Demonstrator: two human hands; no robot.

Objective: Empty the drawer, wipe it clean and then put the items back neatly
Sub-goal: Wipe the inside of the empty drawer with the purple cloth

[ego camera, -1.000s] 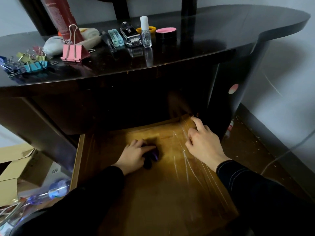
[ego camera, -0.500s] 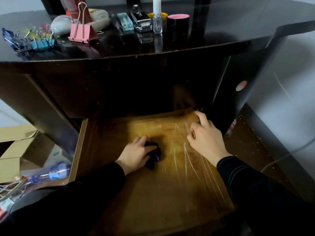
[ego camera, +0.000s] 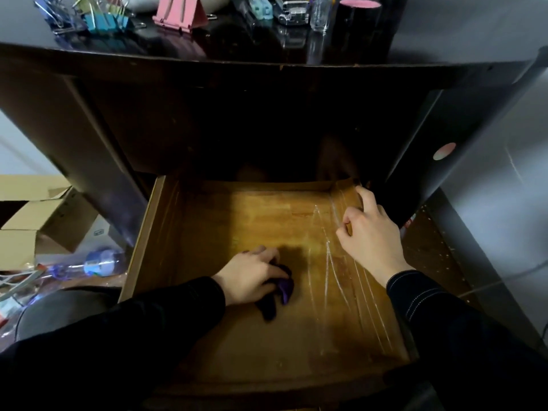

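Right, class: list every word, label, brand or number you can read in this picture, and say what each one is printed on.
No text here can be read.
Printed mark on the pale box: too small to read.
Label on the plastic bottle: too blurred to read.
Round pink sticker: no lettering visible.

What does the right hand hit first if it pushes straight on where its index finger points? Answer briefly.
Probably the wooden drawer's back wall near its right rear corner; the right hand points there across crinkled clear plastic film. Depth is unclear.
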